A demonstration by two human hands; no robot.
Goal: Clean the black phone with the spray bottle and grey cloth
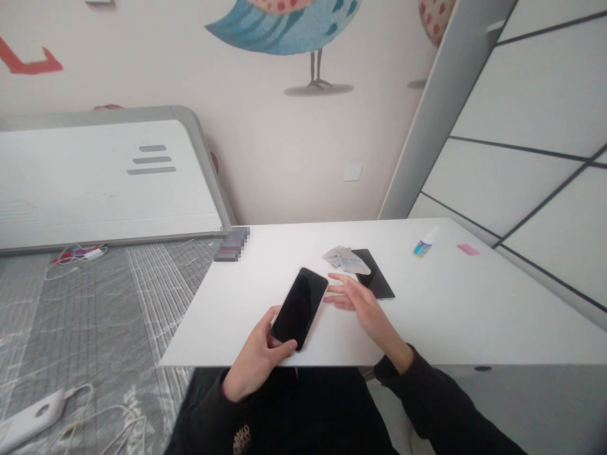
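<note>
You hold a black smartphone [300, 308] in your left hand [256, 360] at the near edge of the white table [474, 316].

Your left fingers [284, 346] wrap its lower edge; your right hand [363, 306] lies open, fingers spread, just beside the phone. Near it, paper packets [344, 259] overlap a black flat panel [378, 275]; farther off stand a small spray bottle [425, 243] and a pink card [468, 249].

I can't read a single word from here. The small spray bottle [425, 243] carries a blue-and-white label, the paper slips [344, 260] show faint print, and the gold lettering [241, 439] on the dark top is too small to make out.
</note>
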